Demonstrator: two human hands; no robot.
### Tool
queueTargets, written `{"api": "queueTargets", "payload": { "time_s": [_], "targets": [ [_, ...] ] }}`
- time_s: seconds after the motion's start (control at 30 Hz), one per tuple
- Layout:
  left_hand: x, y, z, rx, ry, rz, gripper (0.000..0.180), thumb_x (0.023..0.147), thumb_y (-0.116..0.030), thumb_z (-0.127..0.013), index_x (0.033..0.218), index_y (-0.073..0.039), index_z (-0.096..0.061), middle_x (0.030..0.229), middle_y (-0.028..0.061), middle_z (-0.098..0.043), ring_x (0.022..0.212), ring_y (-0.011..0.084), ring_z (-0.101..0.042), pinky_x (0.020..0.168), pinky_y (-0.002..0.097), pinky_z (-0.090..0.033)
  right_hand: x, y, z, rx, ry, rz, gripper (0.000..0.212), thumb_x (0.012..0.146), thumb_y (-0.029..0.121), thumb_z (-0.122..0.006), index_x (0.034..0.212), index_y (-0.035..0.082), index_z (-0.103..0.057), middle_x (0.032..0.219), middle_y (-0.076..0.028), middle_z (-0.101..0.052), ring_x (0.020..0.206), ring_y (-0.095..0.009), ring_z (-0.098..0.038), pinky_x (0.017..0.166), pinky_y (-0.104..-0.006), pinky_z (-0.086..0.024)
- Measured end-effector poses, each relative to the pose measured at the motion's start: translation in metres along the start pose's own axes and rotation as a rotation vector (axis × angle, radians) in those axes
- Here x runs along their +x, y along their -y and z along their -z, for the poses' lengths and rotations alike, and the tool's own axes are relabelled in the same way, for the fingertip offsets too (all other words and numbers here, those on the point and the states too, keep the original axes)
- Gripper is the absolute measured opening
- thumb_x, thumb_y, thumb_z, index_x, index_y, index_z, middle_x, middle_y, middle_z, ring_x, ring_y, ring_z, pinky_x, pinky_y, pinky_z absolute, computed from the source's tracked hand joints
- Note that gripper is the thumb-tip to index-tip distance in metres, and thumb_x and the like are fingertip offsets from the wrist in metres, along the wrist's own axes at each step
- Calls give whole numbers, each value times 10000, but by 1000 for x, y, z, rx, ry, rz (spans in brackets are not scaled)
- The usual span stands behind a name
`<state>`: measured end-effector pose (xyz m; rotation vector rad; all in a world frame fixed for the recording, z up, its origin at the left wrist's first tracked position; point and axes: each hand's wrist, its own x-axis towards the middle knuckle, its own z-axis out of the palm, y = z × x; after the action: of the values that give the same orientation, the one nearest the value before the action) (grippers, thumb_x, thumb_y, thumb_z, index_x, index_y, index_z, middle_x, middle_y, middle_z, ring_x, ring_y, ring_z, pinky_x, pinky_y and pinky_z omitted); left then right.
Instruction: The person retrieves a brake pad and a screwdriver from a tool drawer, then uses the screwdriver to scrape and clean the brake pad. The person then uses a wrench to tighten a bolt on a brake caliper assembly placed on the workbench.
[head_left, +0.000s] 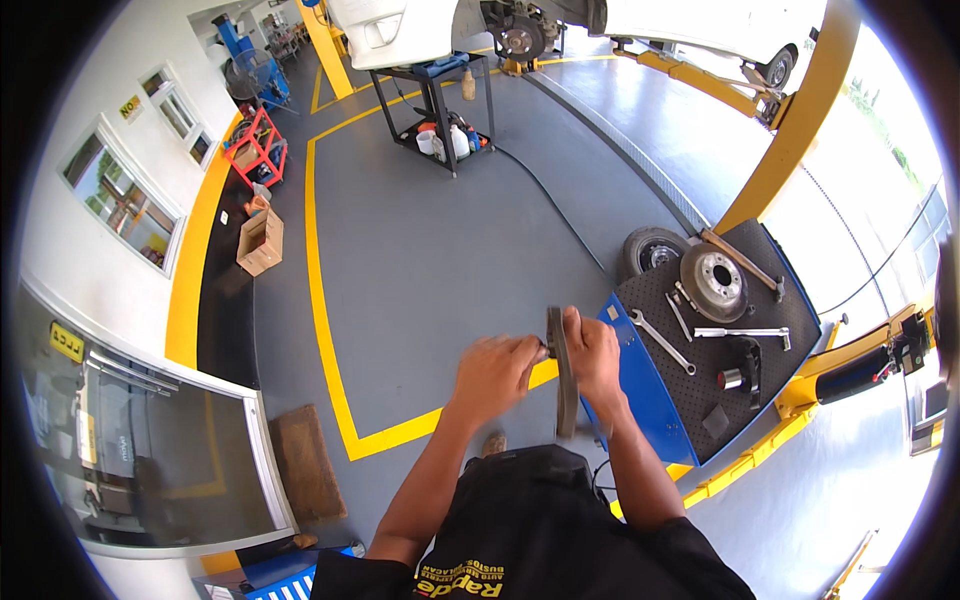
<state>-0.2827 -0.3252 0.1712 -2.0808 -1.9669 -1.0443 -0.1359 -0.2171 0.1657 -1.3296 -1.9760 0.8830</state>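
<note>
Where metal (565, 390) curves (dark), grips (494, 378) (596, 358) hold.

One head-worn fisheye, angled down and forward over the wearer's shirt (540, 510). Hands (496, 377) close, mid-frame; desk (645, 395) near right; floor (440, 260) recedes ahead.

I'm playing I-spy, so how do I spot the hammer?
Find the blue cart on the right, near the yellow post. On its black top, look beside the round metal drum. The hammer there is the only tool with a wooden handle.
</note>
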Motion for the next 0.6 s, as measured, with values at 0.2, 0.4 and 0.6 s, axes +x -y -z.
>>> {"api": "queueTargets", "payload": {
  "time_s": [0.2, 0.4, 0.6],
  "targets": [
    [12, -13, 29, 28, -63, -17, 164, 1036, -194, -709, 896, -118, -667, 698, 27, -661, 630, 275, -626, 593, 435, -449, -19, 38, 31, 10, 0, 64, 544, 1125, 350, -617, 733, -21, -683, 673, -258, -637, 659, -504, -649, 605, -543, -496],
    [7, 6, -1, 13, 14, 68, 202, 1056, -200, -691, 881, -104, -659, 655, 58, -636, 556, 324, -582, 557, 453, -431, -6, 3, -2, -36, -41, 92, 598, 1138, 388, -555, 749, -42, -703, 716, -290, -658, 715, -537, -665, 671, -582, -526],
    [5, 4, 9, -57, 119, 54, 184, 1061, -208, -685, 915, -96, -693, 718, 79, -679, 615, 337, -615, 579, 467, -450, -14, 5, 1, -100, -16, -4, 597, 1133, 389, -563, 730, -30, -699, 714, -289, -658, 698, -522, -671, 664, -573, -525]
  ]
}}
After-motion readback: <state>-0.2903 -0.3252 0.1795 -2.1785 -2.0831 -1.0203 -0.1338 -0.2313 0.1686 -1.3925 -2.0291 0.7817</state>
